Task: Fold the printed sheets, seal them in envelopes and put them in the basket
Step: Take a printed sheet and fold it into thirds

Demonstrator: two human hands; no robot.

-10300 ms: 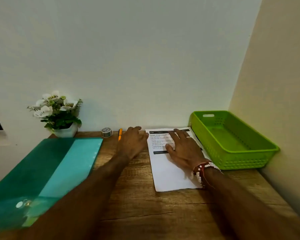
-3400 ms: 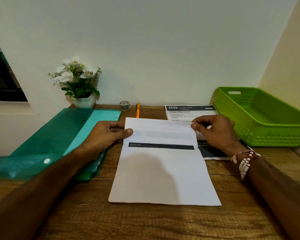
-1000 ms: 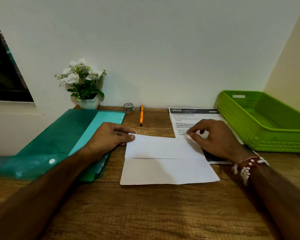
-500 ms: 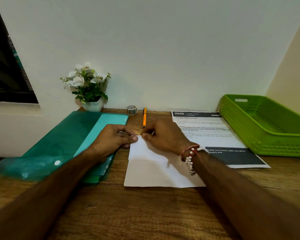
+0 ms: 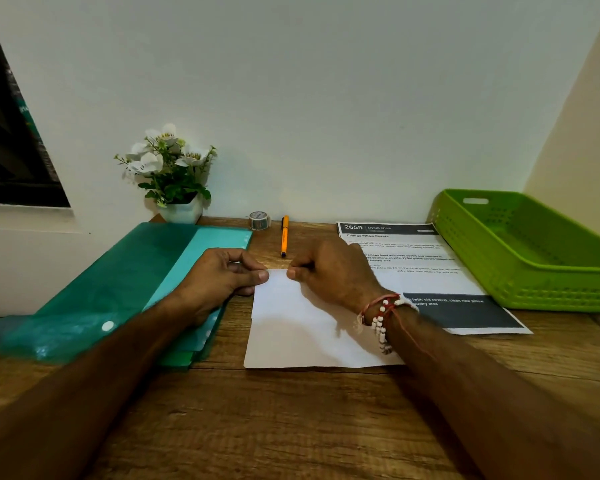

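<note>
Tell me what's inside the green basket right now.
Nothing shows inside the green basket: only its bare perforated floor and inner walls are visible. The near wall hides the strip of floor closest to the camera, so something flat lying there could not be seen.

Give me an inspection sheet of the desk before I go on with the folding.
Surface: wooden desk, grain visible.
Job's things: folded sheet lies at centre; printed sheet flat to its right, beside the green basket; envelopes: nothing seen.
Clutter: teal folders at left, orange pen, tape roll and flower pot at the back.
Hands: left hand pinches the folded sheet's far left corner; right hand pinches its far edge next to it.
Cables: nothing seen.
Surroundings: pale wall behind, dark window at left.
</note>
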